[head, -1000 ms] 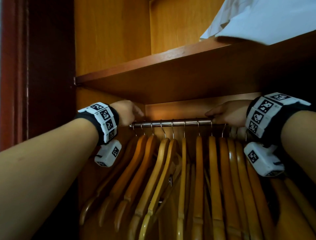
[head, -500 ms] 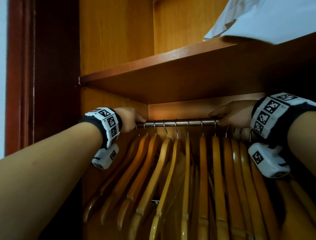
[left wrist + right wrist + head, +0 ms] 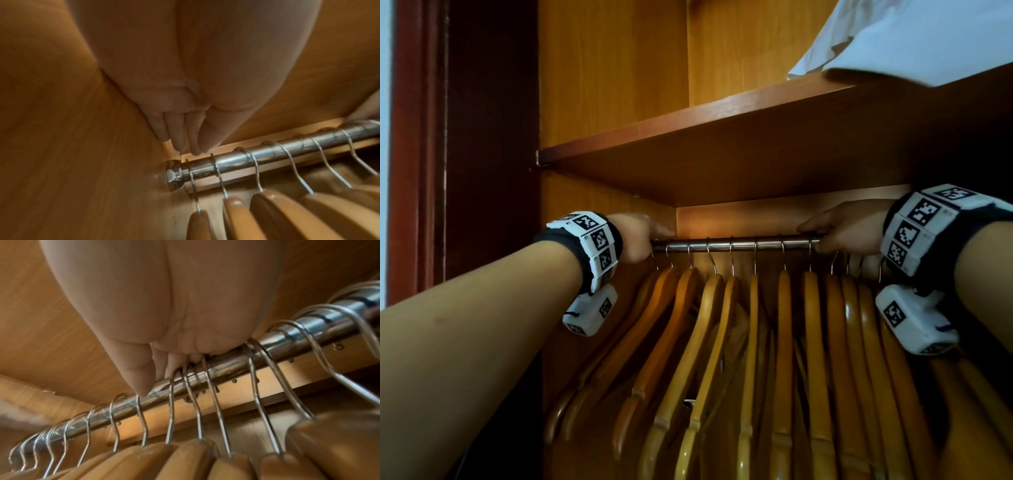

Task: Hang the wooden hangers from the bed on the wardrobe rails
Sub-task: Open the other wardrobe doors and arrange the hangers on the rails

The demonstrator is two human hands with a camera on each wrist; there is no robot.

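From the head view, the left hand (image 3: 633, 236) and right hand (image 3: 849, 229) reach up to opposite ends of the metal rail (image 3: 736, 244) under a wooden shelf (image 3: 722, 150), with a row of wooden hangers (image 3: 753, 342) hooked on between them. The left wrist view shows straight fingers (image 3: 176, 133) just above the rail's wall end, gripping nothing. The right wrist view shows the thumb (image 3: 139, 379) and fingers reaching onto the rail among the wire hooks (image 3: 172, 402); whether they clasp it I cannot tell.
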